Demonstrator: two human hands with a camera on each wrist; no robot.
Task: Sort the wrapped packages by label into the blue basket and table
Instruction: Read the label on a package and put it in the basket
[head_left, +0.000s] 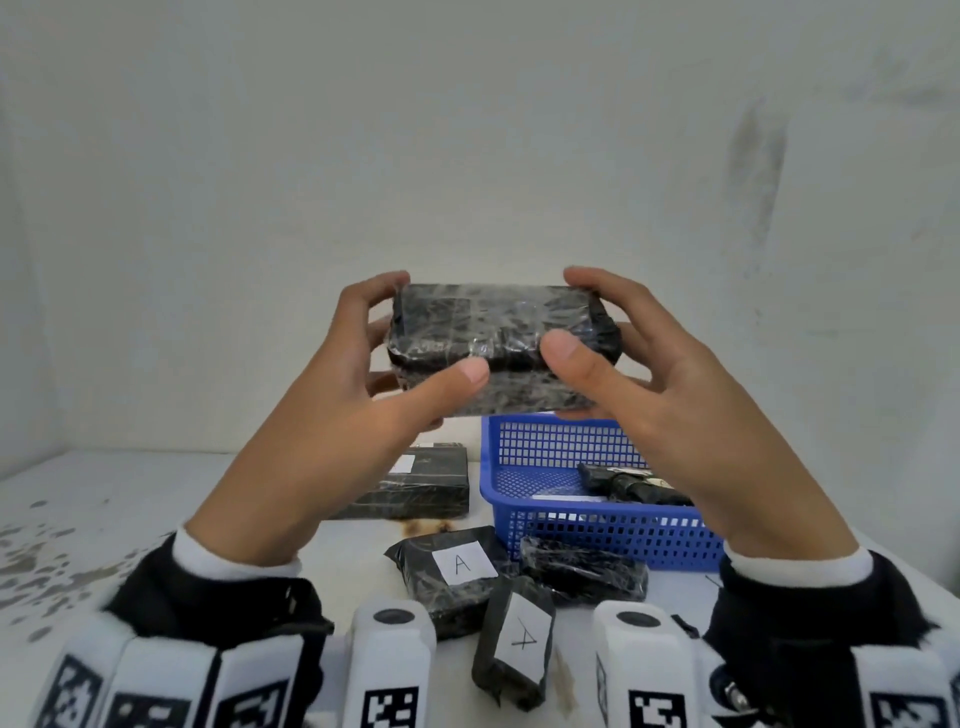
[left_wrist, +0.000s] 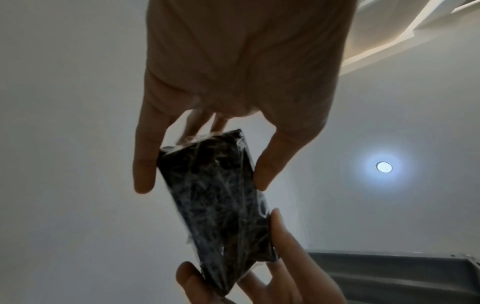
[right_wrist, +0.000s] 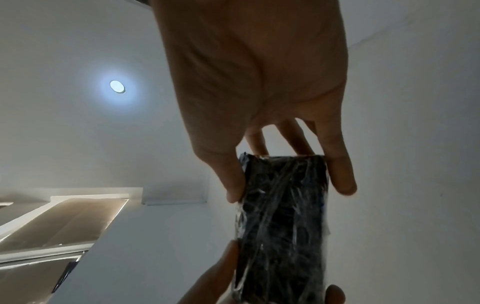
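Both hands hold one black package wrapped in clear film up in the air, above the far rim of the blue basket. My left hand grips its left end and my right hand grips its right end, thumbs on the near face. No label shows on the held package in any view. On the table lie two packages marked A and an unlabelled-looking one. One package lies inside the basket.
A larger black package with a white label partly hidden by my left hand lies at the table's middle back. The white table has dark stains at left. A plain wall stands close behind.
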